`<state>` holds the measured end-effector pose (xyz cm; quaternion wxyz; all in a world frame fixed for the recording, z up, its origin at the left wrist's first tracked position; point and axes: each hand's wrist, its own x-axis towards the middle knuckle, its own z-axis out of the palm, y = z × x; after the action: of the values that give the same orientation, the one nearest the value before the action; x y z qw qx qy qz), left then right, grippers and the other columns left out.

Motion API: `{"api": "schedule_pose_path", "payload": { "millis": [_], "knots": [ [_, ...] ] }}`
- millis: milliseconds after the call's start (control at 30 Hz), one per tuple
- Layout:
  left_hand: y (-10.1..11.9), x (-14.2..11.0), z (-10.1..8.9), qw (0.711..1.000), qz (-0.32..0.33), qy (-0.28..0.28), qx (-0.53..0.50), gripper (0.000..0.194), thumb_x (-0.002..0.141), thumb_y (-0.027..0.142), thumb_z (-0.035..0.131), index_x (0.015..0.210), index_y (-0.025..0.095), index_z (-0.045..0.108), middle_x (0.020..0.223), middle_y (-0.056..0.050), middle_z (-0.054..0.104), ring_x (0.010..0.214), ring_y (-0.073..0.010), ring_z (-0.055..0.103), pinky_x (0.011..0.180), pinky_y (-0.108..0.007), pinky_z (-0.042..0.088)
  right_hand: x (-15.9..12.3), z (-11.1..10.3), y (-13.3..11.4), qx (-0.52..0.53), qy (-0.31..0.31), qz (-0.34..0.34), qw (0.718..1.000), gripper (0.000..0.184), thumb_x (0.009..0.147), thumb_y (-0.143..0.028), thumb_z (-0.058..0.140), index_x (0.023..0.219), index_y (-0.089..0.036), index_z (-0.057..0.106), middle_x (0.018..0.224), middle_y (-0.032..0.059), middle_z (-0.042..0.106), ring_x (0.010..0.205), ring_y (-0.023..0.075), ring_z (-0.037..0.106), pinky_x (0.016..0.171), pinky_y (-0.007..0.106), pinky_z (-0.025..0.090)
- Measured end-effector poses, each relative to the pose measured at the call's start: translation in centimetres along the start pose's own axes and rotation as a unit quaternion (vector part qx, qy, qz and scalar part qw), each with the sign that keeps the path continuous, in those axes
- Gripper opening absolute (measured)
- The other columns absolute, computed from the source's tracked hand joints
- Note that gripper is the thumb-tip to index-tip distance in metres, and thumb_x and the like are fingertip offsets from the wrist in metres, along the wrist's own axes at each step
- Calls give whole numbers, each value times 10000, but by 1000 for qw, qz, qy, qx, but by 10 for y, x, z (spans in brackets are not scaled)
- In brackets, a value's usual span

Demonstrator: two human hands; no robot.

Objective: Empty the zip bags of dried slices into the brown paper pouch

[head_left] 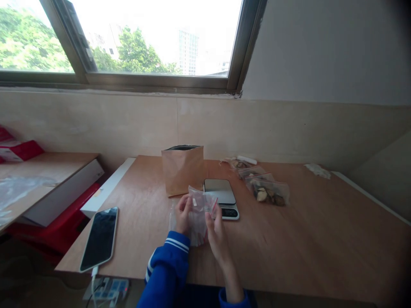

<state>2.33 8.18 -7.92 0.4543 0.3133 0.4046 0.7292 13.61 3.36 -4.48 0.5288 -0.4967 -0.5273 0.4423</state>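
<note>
Between both hands is a clear plastic zip bag point(199, 200) with a red strip at its right side. My left hand point(183, 214) pinches its left edge, and my right hand point(218, 233) grips the right edge with thumb and fingers. More clear bags point(197, 233) lie on the table under my hands. Just behind the hands sits a kitchen scale point(221, 191) with a silver plate and a dark display. A brown paper pouch point(183, 171) stands upright behind my left hand, its top open.
Several filled zip bags point(268, 192) with dried brown pieces lie right of the scale. A phone point(100, 239) with a charging cable rests at the table's left edge, above a power strip point(109, 288). Crumpled white plastic point(317, 171) lies far right. Another table point(73, 160) stands left.
</note>
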Motion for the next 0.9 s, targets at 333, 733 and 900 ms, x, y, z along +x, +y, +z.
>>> {"api": "schedule_pose_path", "payload": {
  "millis": [333, 733, 900],
  "knots": [
    [44, -28, 10, 991, -93, -42, 87, 202, 789, 54, 645, 713, 226, 722, 475, 8, 562, 532, -123, 595, 567, -150, 379, 2, -40, 3, 65, 182, 27, 981, 517, 817, -665, 528, 989, -184, 607, 799, 85, 693, 688, 236, 659, 620, 334, 533],
    [63, -28, -20, 960, 12, 105, 260, 71, 848, 178, 588, 809, 232, 610, 565, 28, 564, 533, -184, 534, 631, -262, 407, -37, -36, 11, 13, -148, 79, 986, 532, 874, -666, 444, 973, -205, 690, 871, 65, 718, 814, 244, 685, 735, 348, 543],
    [41, -22, -35, 937, -11, 105, 333, 82, 871, 173, 496, 900, 201, 567, 715, -34, 612, 729, -226, 633, 805, -340, 456, -34, -57, 15, -26, -99, 45, 994, 518, 865, -661, 470, 940, -201, 694, 856, 74, 712, 800, 235, 674, 742, 355, 537]
  ]
}}
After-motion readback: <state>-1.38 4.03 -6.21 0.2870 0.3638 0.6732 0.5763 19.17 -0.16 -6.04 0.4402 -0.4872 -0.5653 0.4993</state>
